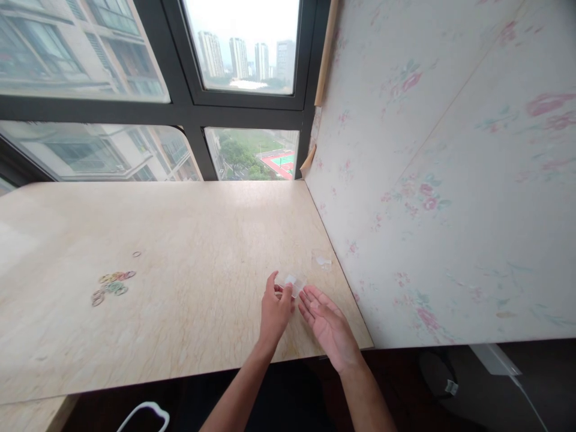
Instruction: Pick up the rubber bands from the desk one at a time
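My left hand (275, 311) is closed on a small clear plastic box (297, 285), thumb on the near side, holding it just above the marble-patterned sill. A whitish patch shows on or in the box; I cannot tell what it is. Close by on the right, my right hand (330, 329) is turned palm up with its fingers stretched out, the tips at the box's edge. Whether something small and pale lies by its fingers is unclear. Beyond the hands, a thin clear plastic piece with a white patch (323, 261) lies flat near the wall.
On the left of the sill (189, 252) is a loose cluster of coloured rings, like rubber bands (114, 287), with a single ring (137, 254) behind it. A flowered wall (432, 240) bounds the right side. Dark-framed windows (189, 114) stand at the back.
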Demonstrator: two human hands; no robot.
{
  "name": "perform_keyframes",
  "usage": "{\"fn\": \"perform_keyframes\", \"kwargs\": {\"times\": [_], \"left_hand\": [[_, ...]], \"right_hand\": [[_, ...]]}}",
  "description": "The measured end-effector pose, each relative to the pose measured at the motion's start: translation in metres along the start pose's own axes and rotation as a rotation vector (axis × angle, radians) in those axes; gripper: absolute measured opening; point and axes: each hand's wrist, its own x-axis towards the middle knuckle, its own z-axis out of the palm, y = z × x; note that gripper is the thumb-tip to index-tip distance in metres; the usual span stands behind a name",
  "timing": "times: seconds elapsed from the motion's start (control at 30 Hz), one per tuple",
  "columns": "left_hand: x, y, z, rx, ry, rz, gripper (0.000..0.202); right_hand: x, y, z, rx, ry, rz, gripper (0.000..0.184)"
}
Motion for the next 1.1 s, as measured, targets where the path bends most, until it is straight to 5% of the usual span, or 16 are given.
{"fn": "perform_keyframes", "kwargs": {"times": [0.37,0.53,0.63,0.77,0.93,1.1], "left_hand": [[-0.011,-0.003,0.001,0.442,-0.162,0.054,0.055],[-0.008,0.003,0.003,0.412,-0.256,0.002,0.057],[0.002,0.001,-0.013,0.427,-0.239,0.096,0.054],[0.028,0.001,-0.071,0.698,0.038,0.38,0.04],[0.062,0.022,-0.196,1.051,0.492,0.516,0.039],[0.079,0.036,-0.313,1.34,0.849,0.221,0.056]], "right_hand": [[0.008,-0.01,-0.017,-0.252,0.12,-0.144,0.053],[0.01,-0.01,-0.023,-0.395,0.182,-0.208,0.072],[0.005,-0.004,-0.027,-0.533,0.254,-0.326,0.071],[-0.007,0.014,-0.034,-0.674,0.389,-0.522,0.054],[-0.02,0.045,-0.045,-0.834,0.354,-0.529,0.046],[-0.016,0.066,-0.045,-1.103,0.18,-0.597,0.04]]}}
